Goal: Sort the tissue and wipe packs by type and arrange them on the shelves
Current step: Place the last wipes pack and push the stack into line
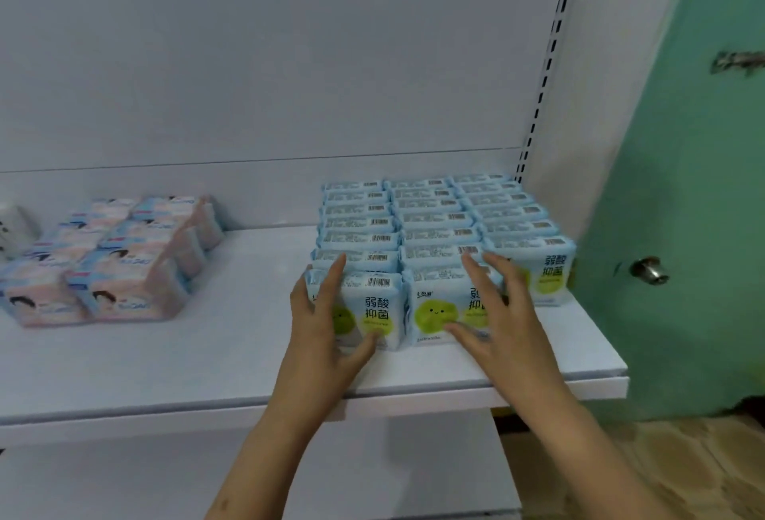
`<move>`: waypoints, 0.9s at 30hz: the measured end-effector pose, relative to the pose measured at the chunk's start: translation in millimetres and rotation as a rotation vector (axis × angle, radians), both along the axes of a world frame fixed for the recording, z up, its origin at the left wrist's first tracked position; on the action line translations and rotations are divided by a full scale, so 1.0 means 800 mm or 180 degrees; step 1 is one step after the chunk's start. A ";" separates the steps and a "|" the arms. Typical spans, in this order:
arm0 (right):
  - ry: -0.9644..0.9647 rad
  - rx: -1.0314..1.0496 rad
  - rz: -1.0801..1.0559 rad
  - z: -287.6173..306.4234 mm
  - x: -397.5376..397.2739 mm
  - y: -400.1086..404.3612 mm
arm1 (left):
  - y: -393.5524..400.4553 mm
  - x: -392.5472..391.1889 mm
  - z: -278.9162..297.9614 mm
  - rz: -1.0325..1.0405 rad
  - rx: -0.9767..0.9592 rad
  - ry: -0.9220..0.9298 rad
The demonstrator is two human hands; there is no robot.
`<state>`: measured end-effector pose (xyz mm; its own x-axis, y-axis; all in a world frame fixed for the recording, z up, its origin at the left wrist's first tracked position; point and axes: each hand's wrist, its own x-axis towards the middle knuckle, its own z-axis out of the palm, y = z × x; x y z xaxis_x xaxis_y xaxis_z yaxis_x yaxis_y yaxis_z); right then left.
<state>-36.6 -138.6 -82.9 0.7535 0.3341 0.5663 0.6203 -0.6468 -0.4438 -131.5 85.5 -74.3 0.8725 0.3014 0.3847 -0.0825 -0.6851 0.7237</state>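
White shelf (232, 358) is seen carrying two groups of packs. Light-blue wipe packs (430, 225) with green smiley prints are stood in three rows at the right end of the shelf, running from the back panel toward the front edge, barcodes up. Left hand (321, 321) is laid against the front pack of the left row (372, 308), fingers straight over its top, thumb on its face; grip released, pack only touched. Right hand (494, 308) is spread at the front pack of the middle row (439, 308), fingers straight, thumb near its lower face; grip released; contact cannot be told for certain. Pink-and-blue tissue packs (111, 258) are grouped near the left end, well apart from the wipes. Green door (679, 229) with a metal knob (649, 270) is seen right of the shelf.
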 end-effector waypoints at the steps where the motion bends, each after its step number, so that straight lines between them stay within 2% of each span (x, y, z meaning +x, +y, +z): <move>1: -0.0023 0.0004 0.0023 -0.001 0.004 -0.001 | -0.002 0.002 -0.001 0.0034 0.0041 -0.0038; 7: -0.0493 -0.0381 0.0158 0.007 0.032 0.000 | -0.017 0.013 -0.003 0.0449 0.0076 -0.0265; 11: -0.0845 -0.0764 -0.0037 0.007 0.044 0.000 | -0.022 0.020 0.001 0.0673 0.0077 -0.0224; 14: -0.0896 -0.0909 -0.0093 0.004 0.042 -0.004 | -0.020 0.019 0.004 0.0697 0.0000 -0.0182; 17: -0.0758 -0.0890 -0.0020 0.005 0.040 -0.007 | -0.016 0.014 0.004 0.0540 -0.0384 -0.0227; 19: -0.0483 -0.0602 -0.0056 0.009 0.041 -0.013 | -0.011 0.013 0.007 0.0440 -0.0693 -0.0292; 24: 0.0105 0.0608 -0.0429 0.033 0.067 -0.051 | 0.012 0.017 0.034 0.0215 -0.1233 -0.0215; 27: 0.1024 0.1634 -0.0657 0.044 0.105 -0.081 | 0.031 0.025 0.039 -0.0101 -0.1259 0.0076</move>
<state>47.4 -203.3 -47.6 0.9323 -0.0896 0.3504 0.2898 -0.3943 -0.8721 -111.8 110.5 -42.7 0.8910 0.3948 0.2239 -0.0793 -0.3504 0.9332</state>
